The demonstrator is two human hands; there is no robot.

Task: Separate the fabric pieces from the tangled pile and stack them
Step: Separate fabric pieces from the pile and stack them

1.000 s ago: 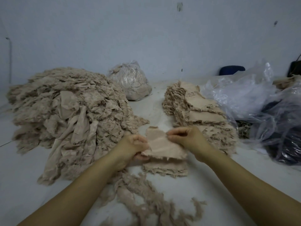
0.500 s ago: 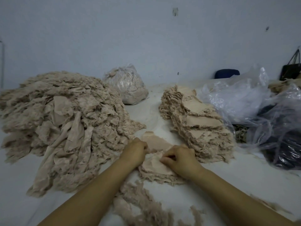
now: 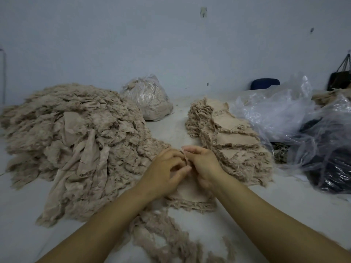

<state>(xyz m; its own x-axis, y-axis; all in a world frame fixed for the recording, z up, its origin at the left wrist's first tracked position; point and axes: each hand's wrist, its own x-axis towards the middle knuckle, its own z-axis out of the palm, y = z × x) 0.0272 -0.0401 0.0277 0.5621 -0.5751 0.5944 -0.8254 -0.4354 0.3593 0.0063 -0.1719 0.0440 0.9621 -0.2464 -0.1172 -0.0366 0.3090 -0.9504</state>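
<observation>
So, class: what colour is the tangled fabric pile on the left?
Beige pile, plain; head view shows it best.

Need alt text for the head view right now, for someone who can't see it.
Both hands, left hand and right hand, pinch a beige fabric piece above a small stack. A tangled pile lies left, a neat stack right.

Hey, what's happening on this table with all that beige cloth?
A person is sorting beige fabric scraps. Both hands, left hand and right hand, meet over a small stack in front of them, fingers curled on a fabric piece pinched between them. A big tangled pile lies to the left; neat finished stacks sit to the right, beside plastic bags.
</observation>
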